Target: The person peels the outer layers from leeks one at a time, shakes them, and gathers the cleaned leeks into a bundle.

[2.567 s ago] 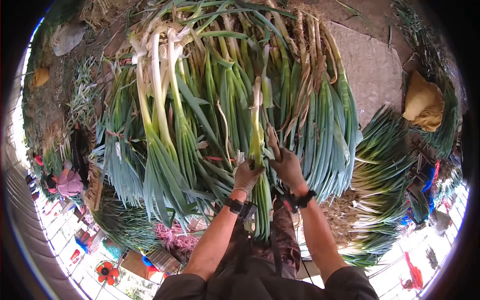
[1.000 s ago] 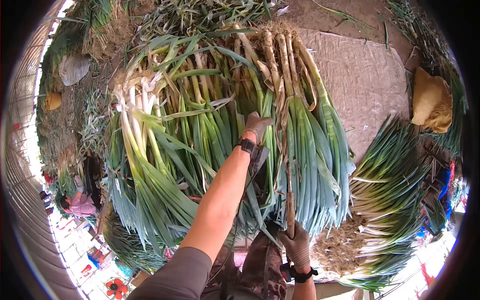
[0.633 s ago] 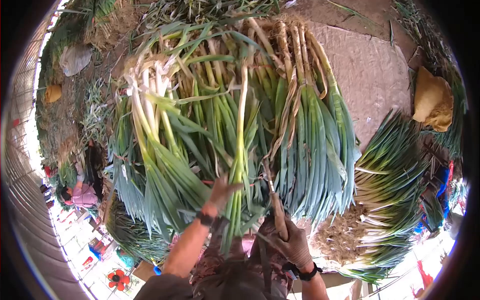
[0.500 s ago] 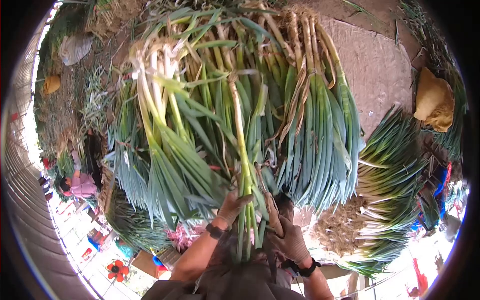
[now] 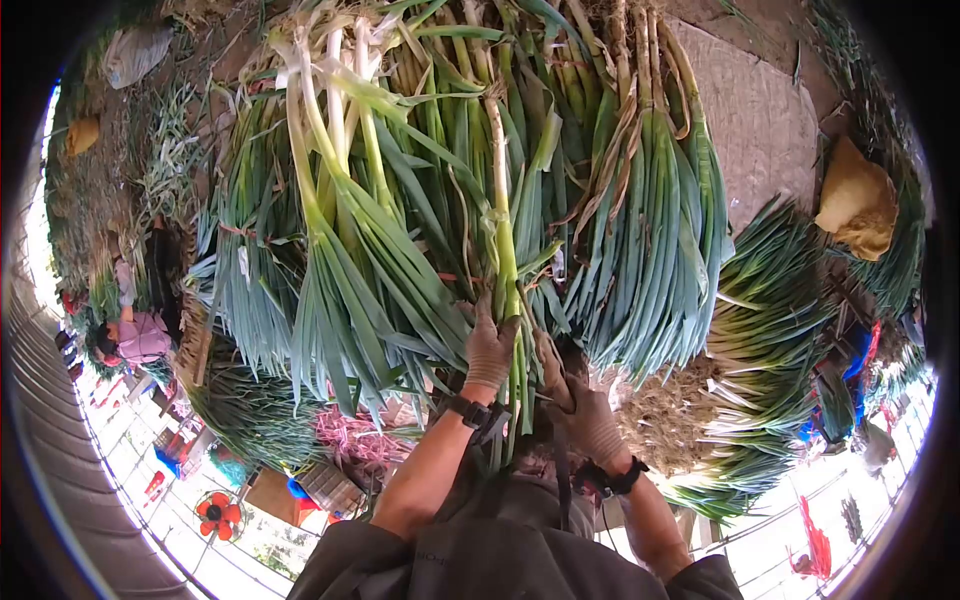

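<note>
My left hand (image 5: 490,352), in a light glove, is closed on the leafy part of a single green onion stalk (image 5: 503,225) that lies upright over the heap. Just right of it, my gloved right hand (image 5: 590,422) grips a brown handle (image 5: 551,372); the tool's far end is hard to make out among the leaves. Loose green onions with white stems (image 5: 345,190) lie to the left of the stalk, fanned over tied bundles. Another big bundle (image 5: 650,240) is on the right, its leaves toward me.
More onions (image 5: 770,340) are stacked at the right, beside a yellow-brown sack (image 5: 858,200). Flat cardboard (image 5: 745,120) lies behind. Pink ties (image 5: 360,432) and a red fan (image 5: 218,515) are at lower left. A person in pink (image 5: 142,338) is at the far left.
The view has shifted, so the heap appears higher. My left hand has moved up along the stalk and still holds it. My right hand keeps hold of the handle.
</note>
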### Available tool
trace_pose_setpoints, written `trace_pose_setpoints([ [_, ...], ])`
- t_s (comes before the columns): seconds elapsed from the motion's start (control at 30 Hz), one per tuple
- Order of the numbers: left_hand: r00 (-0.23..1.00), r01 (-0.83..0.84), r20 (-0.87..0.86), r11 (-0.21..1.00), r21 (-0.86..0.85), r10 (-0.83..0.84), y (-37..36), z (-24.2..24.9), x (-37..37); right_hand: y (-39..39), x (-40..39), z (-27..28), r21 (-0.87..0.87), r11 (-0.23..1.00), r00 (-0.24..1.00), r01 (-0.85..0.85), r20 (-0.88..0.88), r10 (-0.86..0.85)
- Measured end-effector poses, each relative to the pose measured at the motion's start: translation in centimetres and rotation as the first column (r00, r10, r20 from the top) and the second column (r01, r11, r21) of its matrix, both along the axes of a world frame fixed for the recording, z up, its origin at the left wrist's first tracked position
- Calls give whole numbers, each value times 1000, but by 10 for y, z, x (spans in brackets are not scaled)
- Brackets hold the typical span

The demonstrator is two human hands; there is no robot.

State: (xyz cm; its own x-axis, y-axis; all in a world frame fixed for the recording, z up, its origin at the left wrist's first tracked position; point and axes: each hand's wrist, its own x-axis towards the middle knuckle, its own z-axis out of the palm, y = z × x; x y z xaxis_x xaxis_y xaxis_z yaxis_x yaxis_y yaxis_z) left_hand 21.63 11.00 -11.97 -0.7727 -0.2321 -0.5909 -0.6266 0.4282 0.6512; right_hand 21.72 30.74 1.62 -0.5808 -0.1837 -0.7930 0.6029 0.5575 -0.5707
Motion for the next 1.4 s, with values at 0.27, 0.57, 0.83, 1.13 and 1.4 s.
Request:
trace_pose_setpoints([
  [0.27, 990, 51, -131, 999, 15, -49, 4, 28, -20, -17, -47, -34, 114, 989, 995, -91, -32, 95],
  [0.57, 986, 84, -149, 996, 34, -78, -4, 28, -24, -27, -83, -96, 162, 981, 966, -105, -219, 139],
  [0.83, 986, -162, 27, 921, 354, 163, -2, 38, -32, -19, -65, -51, 108, 983, 973, -146, -164, 162],
  [1.13, 983, -182, 67, 881, 436, 170, -15, 24, -31, -29, -67, -69, 112, 990, 963, -91, -244, 116],
  [1.4, 964, -261, 116, 780, 569, 238, -19, 30, -36, -48, -139, -138, 217, 968, 911, -125, -361, 199],
])
